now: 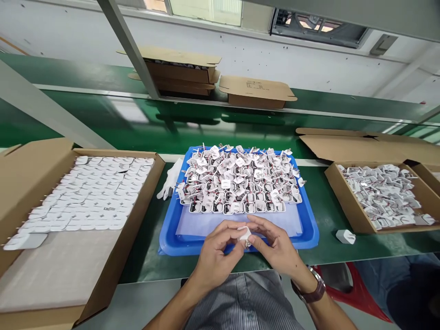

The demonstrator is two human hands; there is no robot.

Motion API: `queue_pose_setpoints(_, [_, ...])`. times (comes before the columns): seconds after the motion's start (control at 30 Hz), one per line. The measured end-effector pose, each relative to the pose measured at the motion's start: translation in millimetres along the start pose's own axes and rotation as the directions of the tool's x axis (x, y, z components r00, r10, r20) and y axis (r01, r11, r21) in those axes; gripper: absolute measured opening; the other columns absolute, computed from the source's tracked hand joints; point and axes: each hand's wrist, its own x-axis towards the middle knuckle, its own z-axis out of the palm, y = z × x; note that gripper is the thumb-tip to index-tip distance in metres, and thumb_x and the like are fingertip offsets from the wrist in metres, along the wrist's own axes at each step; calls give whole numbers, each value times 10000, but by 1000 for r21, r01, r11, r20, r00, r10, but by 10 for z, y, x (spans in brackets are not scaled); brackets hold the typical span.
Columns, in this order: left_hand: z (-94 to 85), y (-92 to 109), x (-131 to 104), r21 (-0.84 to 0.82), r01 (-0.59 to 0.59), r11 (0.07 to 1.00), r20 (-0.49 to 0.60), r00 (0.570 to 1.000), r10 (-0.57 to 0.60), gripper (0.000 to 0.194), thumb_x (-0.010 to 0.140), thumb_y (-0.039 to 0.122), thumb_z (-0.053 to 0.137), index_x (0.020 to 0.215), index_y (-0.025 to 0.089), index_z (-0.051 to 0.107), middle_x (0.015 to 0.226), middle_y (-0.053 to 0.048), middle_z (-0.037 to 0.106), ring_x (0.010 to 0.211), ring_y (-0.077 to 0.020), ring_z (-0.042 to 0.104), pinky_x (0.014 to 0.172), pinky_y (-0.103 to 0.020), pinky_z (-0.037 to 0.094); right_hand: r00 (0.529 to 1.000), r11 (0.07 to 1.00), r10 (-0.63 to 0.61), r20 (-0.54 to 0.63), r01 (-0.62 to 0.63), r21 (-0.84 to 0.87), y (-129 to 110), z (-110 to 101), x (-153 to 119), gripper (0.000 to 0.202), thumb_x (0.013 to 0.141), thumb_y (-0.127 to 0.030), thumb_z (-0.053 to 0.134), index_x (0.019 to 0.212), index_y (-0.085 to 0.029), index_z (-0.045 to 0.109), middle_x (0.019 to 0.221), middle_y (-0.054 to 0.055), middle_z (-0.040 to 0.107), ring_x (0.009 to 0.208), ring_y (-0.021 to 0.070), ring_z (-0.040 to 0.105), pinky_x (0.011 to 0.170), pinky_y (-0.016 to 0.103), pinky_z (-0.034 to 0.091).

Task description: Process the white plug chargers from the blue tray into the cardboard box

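A small white plastic plug housing (244,233) is held between both hands, just over the near edge of the blue tray (168,240). My left hand (220,247) pinches it from the left with thumb and fingers. From the right, my right hand (273,243) grips the same piece, its thumb near a small metallic bit on the underside. Beyond the hands, many white housings (237,208) stand packed in the tray, most with loose lids, metal prongs and thin red and dark wires. The fingers partly cover the held piece.
On the left, a cardboard box (137,220) holds rows of white pieces. Another box (350,201) on the right has jumbled white parts; one white housing (345,236) lies beside it. A white glove (169,181) lies left of the tray. A red stool (357,298) stands at lower right.
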Motion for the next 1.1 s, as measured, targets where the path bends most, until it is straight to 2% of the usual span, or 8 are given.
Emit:
queue_pose_setpoints(0.17, [-10, -36, -31, -122, 92, 988, -33, 995, -97, 174, 924, 239, 743, 1077, 236, 824, 1192, -123, 742, 1095, -268, 757, 864, -357, 670, 998, 995, -37, 44, 33, 90, -10, -16, 34, 518, 942, -450, 750, 1429, -322, 628, 1332, 56, 763, 1243, 237, 714, 1104, 455, 565])
queue_pose_setpoints(0.4, [-63, 31, -10, -238, 157, 958, -1, 987, -162, 250, 932, 317, 770, 1167, 247, 819, 1296, -124, 749, 1228, -299, 714, 1030, -427, 627, 995, 991, -66, 69, 57, 123, -103, -34, -24, 436, 985, -435, 704, 1413, -366, 649, 1417, 39, 716, 1325, 249, 668, 1161, 475, 525])
queue_pose_setpoints(0.57, [-36, 102, -27, -242, 117, 963, -5, 993, -121, 249, 928, 310, 781, 1173, 282, 820, 1309, -106, 753, 1249, -295, 708, 1051, -426, 619, 994, 988, -88, 71, 78, 137, -148, -20, -78, 429, 975, -410, 725, 1396, -360, 661, 1416, 42, 715, 1316, 251, 672, 1178, 490, 509])
queue_pose_setpoints(0.73, [-13, 120, -60, -245, 99, 964, 44, 995, -91, 220, 946, 297, 761, 1154, 303, 831, 1356, -103, 732, 1255, -292, 707, 1005, -380, 645, 995, 983, -93, 26, 88, 161, -150, -6, -88, 427, 928, -439, 773, 1332, -320, 703, 1352, 59, 749, 1261, 265, 703, 1161, 510, 523])
queue_pose_setpoints(0.9, [-40, 127, -78, -261, 86, 961, 62, 995, -72, 231, 934, 271, 775, 1155, 309, 830, 1379, -98, 731, 1250, -312, 715, 976, -395, 664, 991, 984, -134, 3, 132, 119, -151, 22, -93, 433, 935, -406, 770, 1351, -321, 687, 1373, 55, 736, 1265, 245, 694, 1151, 472, 531])
queue_pose_setpoints(1.1, [-24, -10, -100, -203, -22, 979, -2, 1000, 22, 224, 965, 231, 729, 1164, 277, 821, 1329, -119, 742, 1228, -293, 721, 992, -407, 651, 994, 991, -113, -1, 113, 77, -97, 36, -49, 539, 922, -439, 773, 1425, -312, 626, 1269, 66, 760, 1219, 232, 705, 1110, 450, 554])
